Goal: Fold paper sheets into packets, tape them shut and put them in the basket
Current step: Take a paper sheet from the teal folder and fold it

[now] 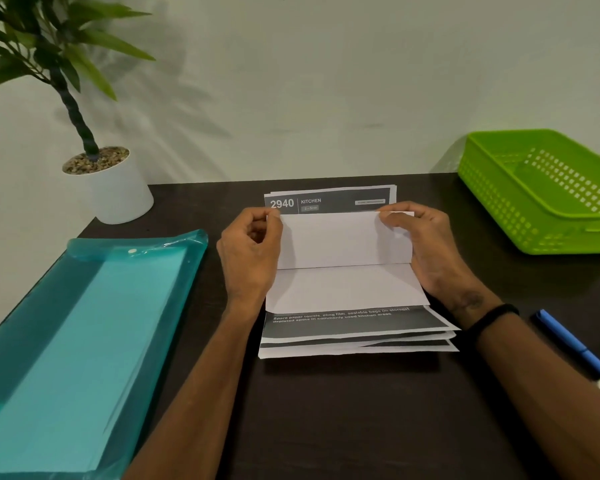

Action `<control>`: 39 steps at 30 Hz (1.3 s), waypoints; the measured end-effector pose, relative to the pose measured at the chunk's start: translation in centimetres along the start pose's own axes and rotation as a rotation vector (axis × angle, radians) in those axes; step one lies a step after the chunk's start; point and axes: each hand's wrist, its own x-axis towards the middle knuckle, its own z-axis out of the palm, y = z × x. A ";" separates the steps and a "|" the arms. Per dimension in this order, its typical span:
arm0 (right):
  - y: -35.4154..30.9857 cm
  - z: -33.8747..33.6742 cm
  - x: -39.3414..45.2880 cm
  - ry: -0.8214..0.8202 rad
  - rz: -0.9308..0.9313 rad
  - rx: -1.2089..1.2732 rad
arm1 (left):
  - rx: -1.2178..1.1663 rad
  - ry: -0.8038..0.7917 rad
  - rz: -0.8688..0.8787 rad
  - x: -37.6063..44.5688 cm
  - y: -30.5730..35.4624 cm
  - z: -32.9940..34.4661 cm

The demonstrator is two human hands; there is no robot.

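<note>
Office-like desk setting; dark desk [326, 410] sitting against plain wall; printed sheets [357, 327], document folder [84, 323], pen [572, 344], potted plant [115, 188] lying around fingers.

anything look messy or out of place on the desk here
Only the stack of printed sheets: its near edges are fanned out and skewed, not squared. The folded sheet pinched by the left hand and right hand looks even. The green basket holds no packet.

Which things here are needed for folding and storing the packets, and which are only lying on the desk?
For the job:
- folded sheet, pinched by left hand and right hand
- paper stack underneath
- green basket

Lying about:
- teal folder
- potted plant
- blue pen
</note>
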 end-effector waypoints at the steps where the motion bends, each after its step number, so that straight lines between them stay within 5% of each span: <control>1: 0.0 0.0 0.0 0.001 0.001 0.000 | -0.017 -0.004 -0.028 -0.1 0.0 -0.1; 14: 0.2 -0.3 0.3 -0.092 0.066 0.118 | -0.022 0.031 0.017 0.3 -0.9 -0.1; 19: 0.1 -0.3 -0.4 -0.173 -0.033 -0.020 | -0.047 0.109 -0.031 0.4 -1.0 -0.3; 27: 0.3 -0.3 -0.1 0.004 -0.027 0.051 | -0.063 -0.241 -0.161 0.4 -0.5 0.0; 39: 0.3 -0.5 0.2 -0.028 0.031 0.166 | -0.309 -0.265 -0.321 0.8 -0.3 -0.8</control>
